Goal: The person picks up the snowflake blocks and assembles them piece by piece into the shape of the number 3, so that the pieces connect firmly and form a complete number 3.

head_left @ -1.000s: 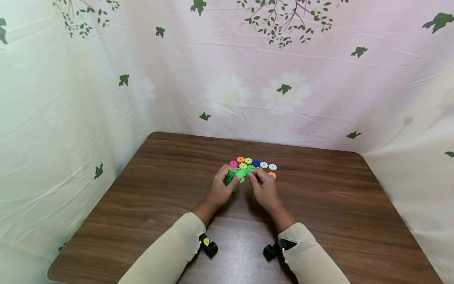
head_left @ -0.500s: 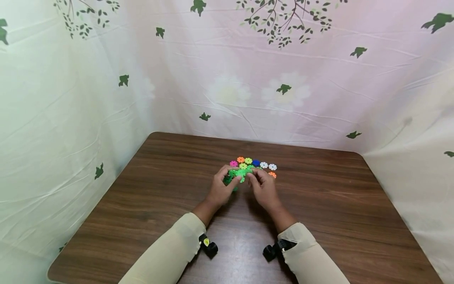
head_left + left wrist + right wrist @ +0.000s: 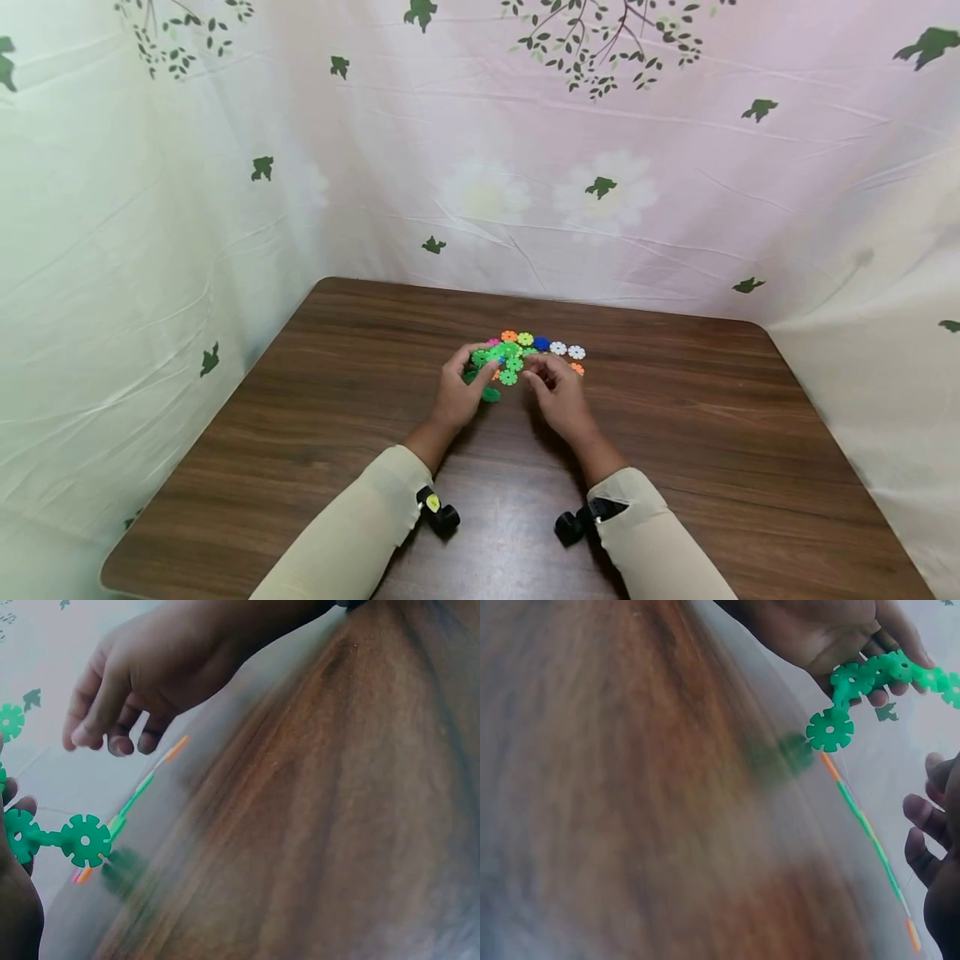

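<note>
well, left hand [image 3: 457, 393] grips linked green discs [image 3: 513, 364] — right hand [image 3: 561, 395] near, loosely curled.

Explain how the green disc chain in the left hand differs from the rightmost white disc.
The green disc chain joins several discs; the rightmost white disc is a single one. The left hand holds the chain raised; the white disc lies on the table. Both show notched rims.

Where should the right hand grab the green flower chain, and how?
From the right, perhaps pinch the rim of the lower right disc on the green chain: it's flat and pokes out beyond the left hand, toward the right hand.
</note>
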A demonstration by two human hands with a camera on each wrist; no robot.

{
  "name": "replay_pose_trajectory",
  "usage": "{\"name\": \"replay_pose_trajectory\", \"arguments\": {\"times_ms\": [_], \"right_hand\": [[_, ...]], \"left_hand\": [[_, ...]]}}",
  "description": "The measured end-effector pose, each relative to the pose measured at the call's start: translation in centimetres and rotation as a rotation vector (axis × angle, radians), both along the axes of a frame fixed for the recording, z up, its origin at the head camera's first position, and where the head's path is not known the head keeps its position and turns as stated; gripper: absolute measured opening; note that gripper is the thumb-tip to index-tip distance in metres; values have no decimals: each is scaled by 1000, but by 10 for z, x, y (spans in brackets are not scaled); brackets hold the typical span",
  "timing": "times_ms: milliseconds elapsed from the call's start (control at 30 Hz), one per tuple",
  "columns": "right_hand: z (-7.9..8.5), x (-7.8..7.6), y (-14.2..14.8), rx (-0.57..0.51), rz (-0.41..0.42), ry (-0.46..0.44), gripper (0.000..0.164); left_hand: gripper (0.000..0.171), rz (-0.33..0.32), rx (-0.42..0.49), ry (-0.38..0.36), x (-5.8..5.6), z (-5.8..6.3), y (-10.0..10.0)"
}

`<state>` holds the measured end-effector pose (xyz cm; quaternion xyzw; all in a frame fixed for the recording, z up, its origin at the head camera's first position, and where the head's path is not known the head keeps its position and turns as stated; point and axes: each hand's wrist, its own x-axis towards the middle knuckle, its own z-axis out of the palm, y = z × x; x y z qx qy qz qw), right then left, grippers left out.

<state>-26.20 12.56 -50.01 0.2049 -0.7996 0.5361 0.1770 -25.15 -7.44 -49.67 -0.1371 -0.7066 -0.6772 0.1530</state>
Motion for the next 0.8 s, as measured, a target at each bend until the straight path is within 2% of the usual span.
{"name": "replay_pose_trajectory", "arguments": {"times_ms": [267,433,567,800], "right_hand": [[-3,-1,-1,24,26,-148,26],[-6,-3,-2,48,14,-199,24],[-8,-5,-4,92,-15,-208,21],[-9,-8,-10,247,-112,-231,22]], "left_hand": [[33,3,-7,11,0,0,-1],[34,2,-1,21,1,0,-2],[32,7,-4,13,1,0,-3],[32,-20,0,3,1,1,-2]]}}
